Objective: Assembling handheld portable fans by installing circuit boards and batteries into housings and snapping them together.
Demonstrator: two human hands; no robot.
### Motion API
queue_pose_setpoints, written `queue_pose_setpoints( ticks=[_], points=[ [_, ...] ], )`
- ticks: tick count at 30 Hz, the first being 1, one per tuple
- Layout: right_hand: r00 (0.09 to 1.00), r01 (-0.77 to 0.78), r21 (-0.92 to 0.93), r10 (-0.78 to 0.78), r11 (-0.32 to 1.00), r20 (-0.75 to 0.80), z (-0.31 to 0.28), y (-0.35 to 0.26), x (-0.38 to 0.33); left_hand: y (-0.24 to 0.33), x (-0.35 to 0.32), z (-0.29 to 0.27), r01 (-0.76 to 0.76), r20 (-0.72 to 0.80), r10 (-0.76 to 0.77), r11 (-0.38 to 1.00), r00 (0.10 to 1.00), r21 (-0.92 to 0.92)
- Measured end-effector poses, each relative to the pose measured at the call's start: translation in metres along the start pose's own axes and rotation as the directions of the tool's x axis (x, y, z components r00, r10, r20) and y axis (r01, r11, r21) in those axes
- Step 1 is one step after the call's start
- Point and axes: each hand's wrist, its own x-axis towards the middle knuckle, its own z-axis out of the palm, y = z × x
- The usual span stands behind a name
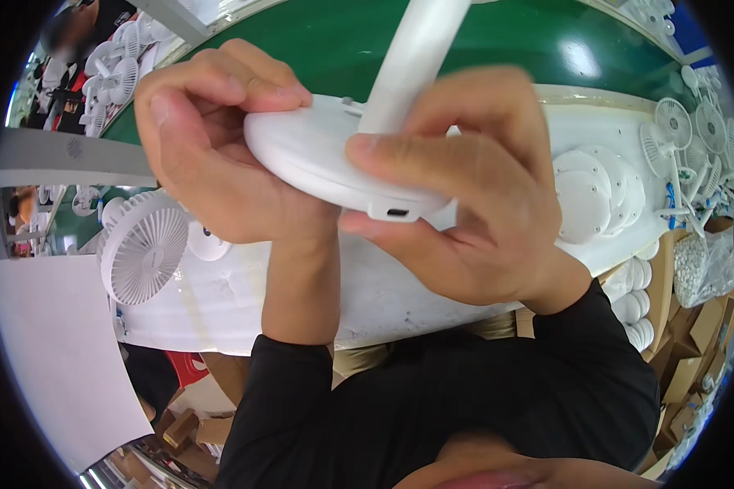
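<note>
Both hands hold a white fan base (pixel 314 155), raised above the white work surface and tilted. It is rounded and disc-like, with a small dark port on the rim toward me. A white pole (pixel 416 61) rises from it and leaves the picture at the top. My left hand (pixel 200 151) is closed round the base's left edge, thumb and fingertips at the upper rim. On the other side my right hand (pixel 489 196) grips the base, one digit on top near the pole's foot and another under the rim by the port. The underside is hidden.
A white fan head (pixel 145 248) stands at left. Several white round plates (pixel 583 196) lie at right, with assembled fans (pixel 685 138) beyond. Across the far side runs a green belt (pixel 302 61). Cardboard boxes (pixel 697 334) and a bag of small white parts (pixel 705 269) are lower right.
</note>
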Motion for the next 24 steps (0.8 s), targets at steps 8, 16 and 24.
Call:
queue_pose_setpoints(
  ticks=[8,16,24],
  points=[
    [0.784,-0.619,0.486,0.515,0.617,0.345,-0.002,-0.001,-0.001,0.016,0.004,0.002,-0.268,0.298,0.160,0.889,0.941,0.372],
    [0.832,-0.546,0.761,0.334,0.350,0.444,0.029,0.029,-0.009,0.008,0.008,0.016,0.022,-0.280,0.140,0.862,0.950,0.506],
    [0.757,-0.626,0.739,0.424,0.250,0.497,0.047,0.037,-0.006,0.002,0.012,-0.024,0.042,0.094,-0.068,0.965,0.993,0.257]
  ],
)
